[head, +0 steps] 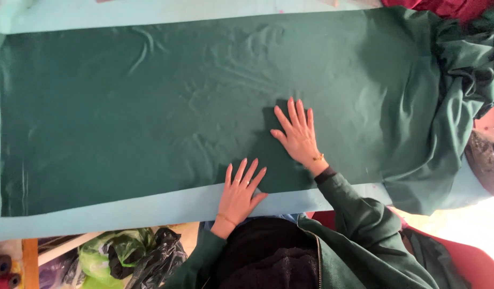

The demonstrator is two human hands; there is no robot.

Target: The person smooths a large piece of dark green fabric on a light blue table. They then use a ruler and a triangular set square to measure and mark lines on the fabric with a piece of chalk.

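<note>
Flat across the pale blue tabletop [150,211] lay the dark green cloth [150,107]; the right hand [299,136] and left hand [240,191] pressed it, fingers spread open, gripping nothing; bunched cloth, perhaps the same piece, lay rightward.

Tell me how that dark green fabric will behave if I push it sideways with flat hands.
The green fabric is probably floppy: it shows ripples and bunches in folds at the right. It may slide and wrinkle over the light blue table cover. Both the left hand and the right hand lie flat, so it seems thin.
</note>
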